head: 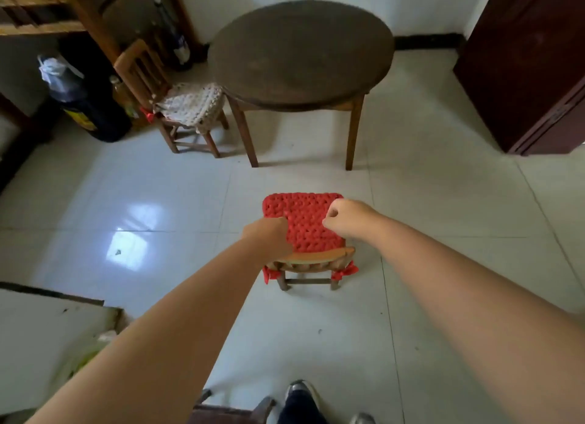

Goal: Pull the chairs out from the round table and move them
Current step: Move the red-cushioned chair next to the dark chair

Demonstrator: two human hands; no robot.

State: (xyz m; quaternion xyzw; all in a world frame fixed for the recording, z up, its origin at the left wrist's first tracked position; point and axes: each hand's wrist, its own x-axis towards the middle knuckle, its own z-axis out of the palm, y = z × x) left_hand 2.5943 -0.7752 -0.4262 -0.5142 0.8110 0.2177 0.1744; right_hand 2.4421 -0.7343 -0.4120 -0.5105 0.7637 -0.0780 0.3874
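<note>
Standing clear of the round table [300,54], the red-cushioned chair [304,224] has its backrest gripped by the closed left hand [269,236], the right hand [343,216] hovers fisted and empty, so the cream-cushioned chair [190,103] probably comes next.

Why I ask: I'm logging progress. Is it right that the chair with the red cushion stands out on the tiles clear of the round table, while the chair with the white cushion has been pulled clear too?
Not quite. The head view shows the white-cushioned chair still tucked against the round table. The red-cushioned chair does stand clear on the tiles.

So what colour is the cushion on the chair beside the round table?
Creamy white, knitted cushion on the wooden chair; the head view shows it.
</note>
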